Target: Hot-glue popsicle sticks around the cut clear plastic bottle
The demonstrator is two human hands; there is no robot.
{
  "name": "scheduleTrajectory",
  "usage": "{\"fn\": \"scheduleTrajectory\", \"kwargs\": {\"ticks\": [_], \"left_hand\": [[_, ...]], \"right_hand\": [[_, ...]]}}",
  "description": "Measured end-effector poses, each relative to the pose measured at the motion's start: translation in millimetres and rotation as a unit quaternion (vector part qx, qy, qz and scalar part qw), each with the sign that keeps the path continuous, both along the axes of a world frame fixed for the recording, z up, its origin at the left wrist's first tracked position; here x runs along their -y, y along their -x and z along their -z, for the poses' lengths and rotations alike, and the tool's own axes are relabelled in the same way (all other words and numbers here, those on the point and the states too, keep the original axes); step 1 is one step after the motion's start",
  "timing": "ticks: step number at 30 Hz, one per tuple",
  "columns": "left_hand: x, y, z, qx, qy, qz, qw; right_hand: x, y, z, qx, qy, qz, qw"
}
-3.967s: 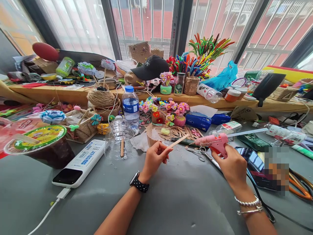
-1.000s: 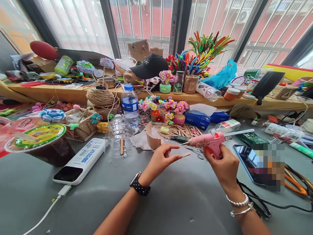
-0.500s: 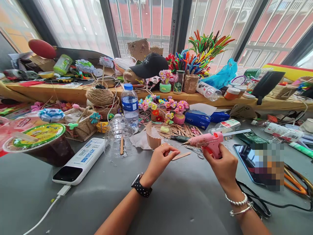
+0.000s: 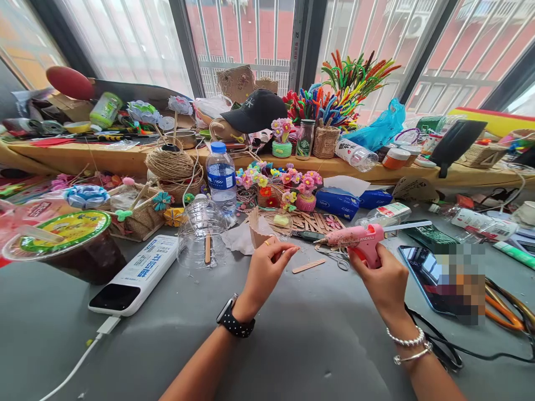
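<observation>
My right hand (image 4: 382, 278) is wrapped round the handle of a pink hot glue gun (image 4: 361, 240), its nozzle pointing left and a glue stick jutting from its back. My left hand (image 4: 270, 270) is raised over the table, thumb and fingertips pinched together; what they hold, if anything, is too small to make out. Just right of that hand a flat wooden craft stick (image 4: 308, 266) lies on the table. Behind the left hand stands a piece of joined wooden sticks (image 4: 254, 225), partly hidden. Small scissors (image 4: 340, 260) rest below the glue gun's barrel.
A cut clear plastic bottle (image 4: 200, 231), a water bottle (image 4: 220, 178), a white power bank (image 4: 136, 275) and a drink cup (image 4: 75, 250) stand or lie to the left. Several craft sticks (image 4: 313, 221) lie behind. A phone (image 4: 424, 281) and a black cable (image 4: 480, 351) are right.
My left hand has drawn slightly left, away from the craft stick, which now lies more exposed. The glue gun in my right hand has shifted a little to the right.
</observation>
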State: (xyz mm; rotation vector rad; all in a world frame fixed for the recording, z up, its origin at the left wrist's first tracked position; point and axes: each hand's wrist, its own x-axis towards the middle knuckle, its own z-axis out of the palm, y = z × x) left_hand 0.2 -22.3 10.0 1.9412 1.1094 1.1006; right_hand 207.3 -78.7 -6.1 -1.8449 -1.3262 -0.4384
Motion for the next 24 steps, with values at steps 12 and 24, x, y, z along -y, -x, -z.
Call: {"fn": "scheduleTrajectory", "kwargs": {"ticks": [12, 24], "left_hand": [[1.9, 2.2, -2.9, 0.029, -0.041, -0.07, 0.996], [-0.3, 6.4, -5.3, 0.036, -0.079, -0.129, 0.988]], "right_hand": [[-1.4, -1.1, 1.5, 0.002, 0.011, 0.002, 1.0], [-1.4, -1.7, 1.4, -0.001, 0.018, 0.0, 1.0]]}}
